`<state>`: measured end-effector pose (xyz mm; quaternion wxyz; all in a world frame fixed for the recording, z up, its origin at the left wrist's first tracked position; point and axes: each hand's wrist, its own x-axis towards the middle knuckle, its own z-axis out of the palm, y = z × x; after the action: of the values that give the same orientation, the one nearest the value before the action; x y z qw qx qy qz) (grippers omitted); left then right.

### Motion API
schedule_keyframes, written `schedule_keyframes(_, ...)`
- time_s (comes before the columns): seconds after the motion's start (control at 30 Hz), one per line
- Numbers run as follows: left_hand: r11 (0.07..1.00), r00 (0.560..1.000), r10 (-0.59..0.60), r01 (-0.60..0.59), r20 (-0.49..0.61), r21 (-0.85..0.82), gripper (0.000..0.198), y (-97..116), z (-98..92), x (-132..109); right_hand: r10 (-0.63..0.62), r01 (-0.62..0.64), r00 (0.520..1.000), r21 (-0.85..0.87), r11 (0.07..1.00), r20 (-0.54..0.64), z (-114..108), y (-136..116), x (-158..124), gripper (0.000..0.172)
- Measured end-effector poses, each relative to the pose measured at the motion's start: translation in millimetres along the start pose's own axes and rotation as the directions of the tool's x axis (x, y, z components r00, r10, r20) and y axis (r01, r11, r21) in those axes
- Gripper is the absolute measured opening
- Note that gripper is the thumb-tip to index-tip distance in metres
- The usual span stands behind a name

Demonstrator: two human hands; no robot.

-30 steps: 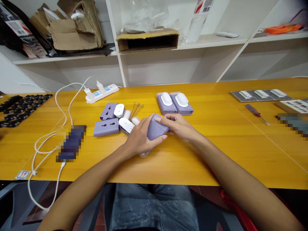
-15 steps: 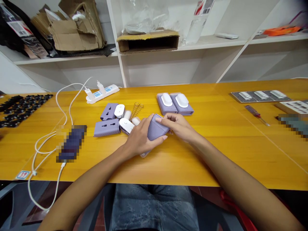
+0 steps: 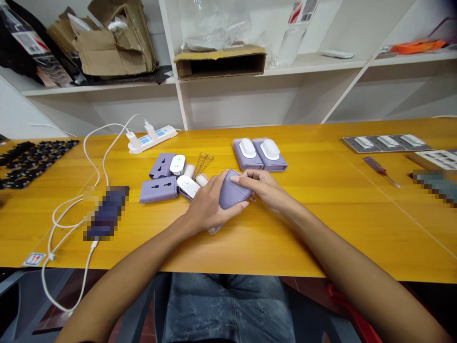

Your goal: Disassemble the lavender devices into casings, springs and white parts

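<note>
One lavender plastic casing [image 3: 233, 193] sits clamped between left hand [image 3: 210, 205] and right hand [image 3: 264, 186] — a slip could knock the white plug piece [image 3: 187, 186].

left hand [image 3: 209, 208], right hand [image 3: 266, 188]: bare | forearms [image 3: 135, 269]: bare | legs: faded blue denim jeans [image 3: 228, 309], mottled wash

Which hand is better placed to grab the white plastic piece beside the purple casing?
Left, probably: the left hand sits beside the white plastic piece, while the right hand is beyond the purple casing.
</note>
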<state>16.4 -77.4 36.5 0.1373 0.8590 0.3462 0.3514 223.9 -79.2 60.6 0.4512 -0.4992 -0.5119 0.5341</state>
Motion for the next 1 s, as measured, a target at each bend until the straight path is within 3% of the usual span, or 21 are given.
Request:
schedule_keyframes(0.47,0.999,0.999,-0.015,0.016,0.028,-0.033,0.085,3.2,1.1,-1.0,-0.055,0.056,0.998,-0.126,0.99,0.012,-3.1,-0.2,0.3,0.063)
schedule_keyframes(0.73,1.0,1.0,-0.009,0.009,0.028,-0.03,0.086,2.4,0.7,-0.4,0.0,0.005,0.999,-0.136,0.991,0.038,-5.5,-1.8,-0.8,0.064)
schedule_keyframes(1.0,1.0,1.0,-0.014,0.015,0.027,-0.023,0.085,2.1,1.4,-1.1,0.07,-0.056,0.974,-0.072,0.996,0.216,-5.5,-1.8,-2.9,0.064)
